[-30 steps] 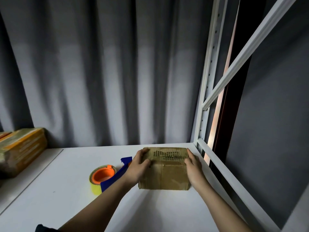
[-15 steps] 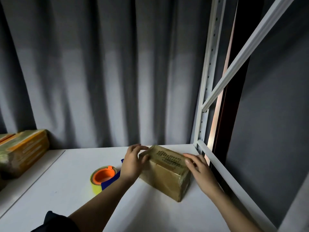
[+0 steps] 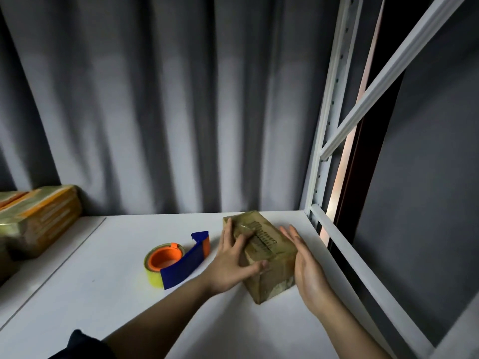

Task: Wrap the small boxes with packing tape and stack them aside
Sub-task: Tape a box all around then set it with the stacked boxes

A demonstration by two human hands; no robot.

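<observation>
Cardboard box (image 3: 261, 251): brown, glossy under clear tape, with rows of dark printed lettering on the top face.
Tape dispenser (image 3: 185, 263): deep blue body, orange end piece near the blade.
Tape roll (image 3: 162, 265): yellowish tape wound on a bright orange core.
Wrapped boxes (image 3: 39, 224): tan-gold with orange stripes and pale bands, shiny.
Table (image 3: 129, 307): plain white.
Curtain (image 3: 168, 99): grey, vertical folds in lighter and darker bands.
Shelf frame (image 3: 334, 107): white metal with a row of small dark holes.
Sleeve (image 3: 77, 345): dark navy.
</observation>
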